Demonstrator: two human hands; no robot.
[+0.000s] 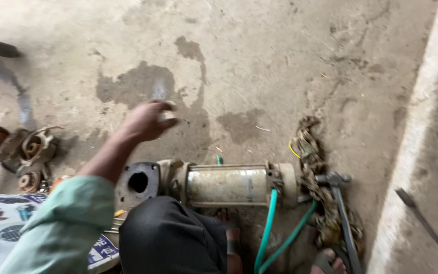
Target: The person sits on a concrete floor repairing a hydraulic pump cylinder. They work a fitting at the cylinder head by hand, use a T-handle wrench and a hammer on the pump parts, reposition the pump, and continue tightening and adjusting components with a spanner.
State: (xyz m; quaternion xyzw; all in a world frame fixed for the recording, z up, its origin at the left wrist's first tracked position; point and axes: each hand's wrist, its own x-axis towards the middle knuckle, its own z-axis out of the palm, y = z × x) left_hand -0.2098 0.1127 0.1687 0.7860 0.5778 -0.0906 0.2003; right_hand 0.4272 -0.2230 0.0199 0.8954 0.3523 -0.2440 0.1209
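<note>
While the pump parts (29,152) lie in a rusty cluster at far left on the concrete floor (259,61), the left hand (148,121) hovers above the floor, fingers curled loosely; blur prevents telling whether it grips anything. Its green sleeve (64,223) crosses a printed sheet (1,223). Just below the hand lies the pump motor (219,185), long axis horizontal, square flange (138,183) pointing left, capped end right. Green hose (269,228) loops under it. Right of it: frayed rope (310,157), then a hammer (340,203), head touching the rope. Right hand not visible.
</note>
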